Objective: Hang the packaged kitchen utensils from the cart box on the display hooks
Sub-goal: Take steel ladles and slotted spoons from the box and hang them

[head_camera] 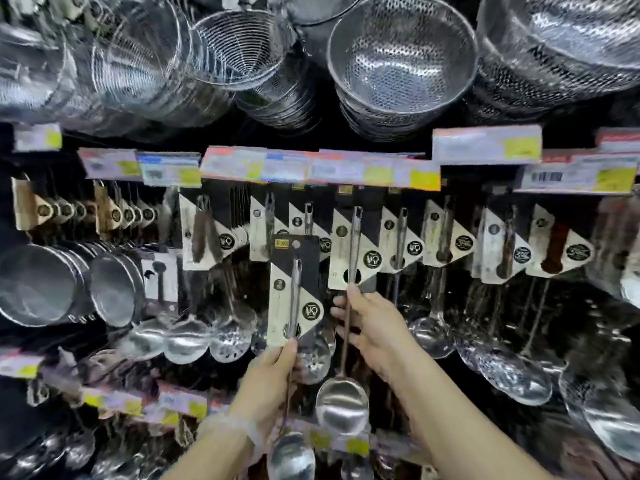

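Note:
My left hand grips a packaged steel ladle by its handle just under the black-and-white card, holding it upright in front of the display; its bowl hangs low. My right hand holds the thin handle of a second packaged ladle whose card is up among the hanging row; its bowl dangles below my fingers. I cannot tell whether that card sits on a hook. The cart box is out of view.
A row of carded ladles and skimmers hangs under a strip of price tags. Steel colanders and wire baskets hang above. Sieves are at the left, more price tags lower down.

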`<state>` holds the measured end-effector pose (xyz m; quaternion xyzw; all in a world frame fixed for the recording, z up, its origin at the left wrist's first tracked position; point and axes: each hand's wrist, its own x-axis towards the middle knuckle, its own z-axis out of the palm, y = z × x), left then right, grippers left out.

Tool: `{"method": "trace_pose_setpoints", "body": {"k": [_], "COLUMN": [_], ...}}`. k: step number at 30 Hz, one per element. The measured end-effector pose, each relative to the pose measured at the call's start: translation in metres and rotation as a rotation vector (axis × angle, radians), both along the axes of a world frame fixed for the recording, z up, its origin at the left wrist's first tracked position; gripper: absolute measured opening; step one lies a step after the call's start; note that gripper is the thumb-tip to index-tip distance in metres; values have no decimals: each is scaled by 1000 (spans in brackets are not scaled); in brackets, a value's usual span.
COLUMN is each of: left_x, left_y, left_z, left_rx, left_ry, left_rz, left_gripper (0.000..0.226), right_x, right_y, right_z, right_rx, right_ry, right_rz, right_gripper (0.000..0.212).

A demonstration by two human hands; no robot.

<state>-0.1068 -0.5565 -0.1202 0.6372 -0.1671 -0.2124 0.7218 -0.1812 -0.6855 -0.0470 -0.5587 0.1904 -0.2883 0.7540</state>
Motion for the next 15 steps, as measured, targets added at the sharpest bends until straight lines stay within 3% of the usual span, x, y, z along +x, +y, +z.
{"method": "trace_pose_setpoints", "body": {"k": [8,15], "left_x": [36,53], "left_y": [3,-1], "left_z": [3,3], "left_rx": [40,25], "left_ry": [-28,14], "left_rz": [-209,-246], "left_gripper": [36,31], "right_x": [51,97], "right_y": [-27,-64], "right_z": [7,12], "right_rx": [18,-58], "right_ry": [28,57], "right_rz": [-239,-343], "right_gripper": [17,21]}}
